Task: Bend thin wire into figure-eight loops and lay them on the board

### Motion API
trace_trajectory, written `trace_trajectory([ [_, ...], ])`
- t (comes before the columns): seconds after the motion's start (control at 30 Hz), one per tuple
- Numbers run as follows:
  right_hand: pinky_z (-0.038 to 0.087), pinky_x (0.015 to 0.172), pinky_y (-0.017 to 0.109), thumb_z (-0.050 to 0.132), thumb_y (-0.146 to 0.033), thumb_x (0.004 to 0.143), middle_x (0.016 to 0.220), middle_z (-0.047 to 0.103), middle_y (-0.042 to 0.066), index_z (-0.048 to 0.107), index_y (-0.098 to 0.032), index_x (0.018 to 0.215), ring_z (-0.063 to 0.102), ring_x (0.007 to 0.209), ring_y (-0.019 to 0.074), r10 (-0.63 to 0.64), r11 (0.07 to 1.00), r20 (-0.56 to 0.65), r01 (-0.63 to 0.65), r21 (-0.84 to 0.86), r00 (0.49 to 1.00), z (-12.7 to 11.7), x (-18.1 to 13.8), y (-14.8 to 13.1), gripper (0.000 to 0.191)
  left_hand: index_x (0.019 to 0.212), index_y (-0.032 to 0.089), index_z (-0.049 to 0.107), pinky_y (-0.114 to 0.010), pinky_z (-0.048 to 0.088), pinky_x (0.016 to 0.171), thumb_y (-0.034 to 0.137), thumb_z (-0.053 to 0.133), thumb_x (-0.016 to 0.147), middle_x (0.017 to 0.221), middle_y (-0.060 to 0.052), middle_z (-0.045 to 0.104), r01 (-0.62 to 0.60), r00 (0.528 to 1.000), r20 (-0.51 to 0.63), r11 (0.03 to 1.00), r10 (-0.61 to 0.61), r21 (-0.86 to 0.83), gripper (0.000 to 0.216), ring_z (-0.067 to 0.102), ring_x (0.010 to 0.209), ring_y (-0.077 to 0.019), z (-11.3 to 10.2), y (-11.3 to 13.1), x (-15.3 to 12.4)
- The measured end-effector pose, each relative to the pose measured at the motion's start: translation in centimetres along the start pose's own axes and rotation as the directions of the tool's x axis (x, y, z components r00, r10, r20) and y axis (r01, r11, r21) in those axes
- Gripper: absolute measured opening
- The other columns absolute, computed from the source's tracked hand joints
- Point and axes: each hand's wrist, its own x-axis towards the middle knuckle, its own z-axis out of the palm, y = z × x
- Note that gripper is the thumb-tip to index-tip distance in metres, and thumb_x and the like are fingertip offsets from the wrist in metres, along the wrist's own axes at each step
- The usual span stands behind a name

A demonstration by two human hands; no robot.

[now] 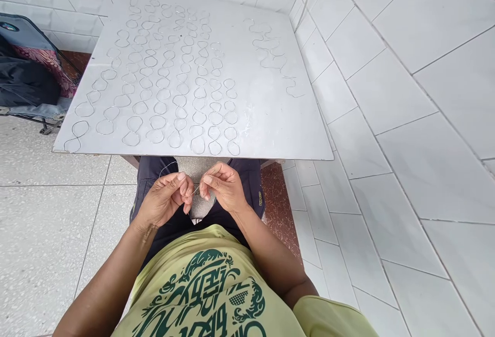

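Over my lap, just below the table's front edge, my left hand [168,196] pinches a thin wire [165,165] between thumb and fingers. One curved end of the wire arcs up past the left hand to the table edge. Its other stretch runs across the small gap to my right hand [224,186], whose thumb and fingers are closed on it. On the white table [266,130] ahead lie many wire figure-eights [180,100] in uneven rows. Several wavy, unlooped wire pieces [270,50] rest at the table's right side.
White tiled walls close in behind the table and along its right side [371,130]. To the left, a folding chair [34,68] holds a dark bag [27,81]. Speckled floor tiles [46,223] lie below, with a reddish strip [279,208] right of my legs.
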Motion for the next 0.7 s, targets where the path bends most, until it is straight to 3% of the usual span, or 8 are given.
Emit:
trace_trajectory([
  [0.17,0.052,0.052,0.027,0.081,-0.042,0.087,0.073,0.075,0.003,0.062,-0.019,0.087,0.068,0.059,0.0157,0.004,0.993,-0.023,-0.007,-0.118,1.000,-0.6,0.0,-0.1,0.030,0.067,0.014,0.063,-0.025,0.053,0.045,0.036,0.062,0.100,0.069,-0.002,0.059,-0.023,0.999,-0.035,0.998,0.025,0.065,0.040,0.057,0.053,-0.0125,0.1,0.1,-0.1],
  [0.43,0.050,0.051,0.026,0.073,-0.046,0.094,0.076,0.073,0.004,0.068,-0.018,0.097,0.066,0.059,0.0154,0.086,0.996,-0.011,-0.086,-0.020,0.996,-1.4,-0.6,-0.9,0.029,0.073,0.014,0.069,-0.027,0.052,0.052,0.037,0.065,0.099,0.071,-0.004,0.062,-0.099,0.989,-0.084,0.973,0.119,0.207,0.035,0.060,0.061,-0.0139,0.5,0.6,0.6],
  [0.7,0.052,0.052,0.027,0.072,-0.049,0.094,0.074,0.074,0.005,0.073,-0.014,0.091,0.066,0.058,0.0152,0.145,0.989,0.025,-0.144,-0.026,0.989,-0.8,-1.1,-0.1,0.035,0.071,0.016,0.068,-0.026,0.049,0.049,0.041,0.066,0.098,0.067,-0.001,0.060,-0.045,0.995,-0.077,0.961,0.068,0.272,0.037,0.057,0.055,-0.0128,0.7,0.2,1.3],
])
